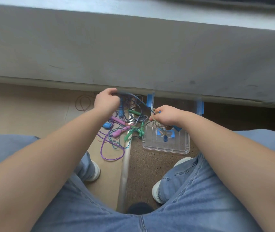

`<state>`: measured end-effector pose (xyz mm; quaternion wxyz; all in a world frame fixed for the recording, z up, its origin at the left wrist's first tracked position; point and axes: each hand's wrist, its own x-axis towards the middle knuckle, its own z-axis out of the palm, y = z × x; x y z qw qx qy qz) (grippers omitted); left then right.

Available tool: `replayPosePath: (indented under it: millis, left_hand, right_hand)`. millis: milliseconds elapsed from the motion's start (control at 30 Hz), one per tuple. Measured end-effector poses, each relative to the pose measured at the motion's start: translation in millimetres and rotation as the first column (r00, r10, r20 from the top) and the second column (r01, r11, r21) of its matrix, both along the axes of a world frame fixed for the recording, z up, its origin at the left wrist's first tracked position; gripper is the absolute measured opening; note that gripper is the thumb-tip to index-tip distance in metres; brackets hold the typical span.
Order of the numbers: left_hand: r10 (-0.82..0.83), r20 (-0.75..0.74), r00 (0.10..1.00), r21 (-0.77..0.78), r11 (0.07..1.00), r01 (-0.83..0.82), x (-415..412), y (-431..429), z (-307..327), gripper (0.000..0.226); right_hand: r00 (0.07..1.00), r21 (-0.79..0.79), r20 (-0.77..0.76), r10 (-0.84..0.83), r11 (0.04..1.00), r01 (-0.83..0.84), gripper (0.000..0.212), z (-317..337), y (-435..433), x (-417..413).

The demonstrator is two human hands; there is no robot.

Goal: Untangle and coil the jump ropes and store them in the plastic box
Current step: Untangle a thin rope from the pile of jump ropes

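On the floor left of the clear plastic box with blue clips (167,150), the multicoloured jump ropes (121,122) lie mostly tangled, none stored. Left hand (106,102) grips a blue cord (140,100); right hand (165,114) grips a cord bundle (160,126) over the box.

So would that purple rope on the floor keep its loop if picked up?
Probably floppy: the purple rope lies in loose curves on the floor. It likely drags the tangle along, since it runs into it. Its glossy look suggests it could slip when gripped.
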<state>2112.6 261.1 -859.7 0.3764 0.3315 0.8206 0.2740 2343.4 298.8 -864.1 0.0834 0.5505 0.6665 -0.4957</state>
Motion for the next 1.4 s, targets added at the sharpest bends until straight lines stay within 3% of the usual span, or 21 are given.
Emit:
replayPosePath:
  millis: [67, 167, 233, 333, 433, 500, 633, 733, 833, 933, 1100, 1200, 1400]
  left_hand:
    - [-0.246, -0.164, 0.955, -0.076, 0.969, 0.236, 9.8, -5.2, 2.2, 0.061]
    - [-0.558, -0.205, 0.804, 0.042, 0.816, 0.577, 30.4, -10.4, 11.7, 0.047]
    - [-0.632, -0.181, 0.753, 0.094, 0.751, 0.653, 40.5, -12.9, 15.4, 0.033]
    - [-0.595, -0.264, 0.759, 0.074, 0.772, 0.631, 43.3, -10.8, 16.8, 0.015]
    - [-0.558, -0.337, 0.758, 0.055, 0.793, 0.607, 36.8, -6.0, 20.4, 0.02]
    - [-0.479, -0.299, 0.825, 0.137, 0.834, 0.534, 30.3, -1.7, 27.2, 0.022]
    - [-0.069, -0.162, 0.984, 0.335, 0.934, 0.121, 7.4, 14.2, 34.5, 0.037]
    - [0.151, -0.148, 0.977, 0.286, 0.953, -0.104, -11.9, 20.4, 29.7, 0.038]
    - [0.009, -0.214, 0.977, 0.061, 0.998, 0.005, -18.4, 11.2, 16.9, 0.031]
    - [-0.316, -0.211, 0.925, -0.101, 0.948, 0.301, -9.3, -3.5, 8.7, 0.032]
    - [-0.586, -0.179, 0.79, 0.133, 0.781, 0.61, 24.4, -12.9, 9.5, 0.038]
    - [-0.648, -0.146, 0.747, 0.149, 0.732, 0.665, 35.4, -13.1, 9.4, 0.03]
    - [-0.546, -0.182, 0.818, 0.087, 0.819, 0.566, 28.2, -12.1, 8.7, 0.012]
  right_hand:
    - [1.0, 0.02, -0.003, 0.008, 1.0, -0.008, 0.025, 0.7, 0.8, -4.6]
    - [0.999, 0.052, -0.033, 0.018, 0.999, -0.016, 0.021, 5.8, 2.1, -14.7]
    - [0.996, 0.052, -0.09, 0.015, 0.999, -0.011, 0.02, 10.4, 2.8, -21.8]
    - [0.989, 0.056, -0.148, -0.019, 0.998, 0.027, 0.021, 16.0, 4.4, -26.8]
    - [0.996, 0.135, -0.081, 0.026, 0.991, -0.015, 0.016, 16.5, 7.0, -25.4]
    - [0.998, 0.16, -0.027, 0.058, 0.986, -0.053, 0.017, 13.1, 7.3, -22.0]
    - [0.998, 0.085, 0.024, 0.059, 0.994, -0.061, 0.023, 3.9, 5.2, -9.1]
    - [0.996, 0.075, 0.091, 0.021, 0.997, -0.028, 0.027, -3.6, 3.6, 0.1]
    - [0.994, 0.046, 0.002, -0.11, 0.993, 0.11, 0.03, -7.6, 4.0, 3.7]
    - [0.992, 0.023, -0.066, -0.11, 0.993, 0.112, 0.026, -0.2, 2.9, -3.1]
    - [0.994, 0.038, -0.106, -0.025, 0.999, 0.03, 0.024, 13.5, -0.6, -19.2]
    - [0.995, 0.071, -0.102, 0.006, 0.997, 0.001, 0.027, 19.0, -0.7, -26.4]
    - [0.983, 0.075, -0.172, -0.063, 0.994, 0.077, 0.017, 19.7, 1.6, -24.4]
